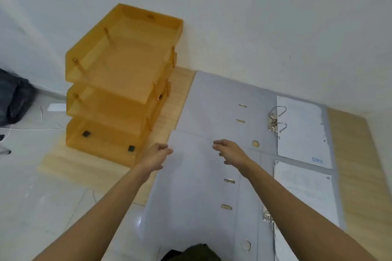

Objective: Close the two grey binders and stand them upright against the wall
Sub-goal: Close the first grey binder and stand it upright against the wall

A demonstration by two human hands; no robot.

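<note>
The 2 grey binders both lie flat and wide open on the table (350, 144): the far binder (222, 99) at about 1 o'clock from the frame's centre, its edge touching the wall (254, 17), and the near binder (191, 197) at 6 o'clock, just beside it. In each, the arch rings (277, 119) and a sheaf of white sheets (303, 131) sit on the right half. So, as we judge it, nothing of the task is done yet — both covers remain to be folded shut and both binders stood up against the wall.

Our left hand (156, 155) hovers at the far-left corner of the near binder's cover, fingers loosely curled, gripping nothing; whether it touches the cover we cannot tell. Our right hand (230, 151) hangs spread and empty over the seam between the 2 binders. At 10 o'clock, an orange 3-tier tray stack (121, 82) stands against the wall.
</note>
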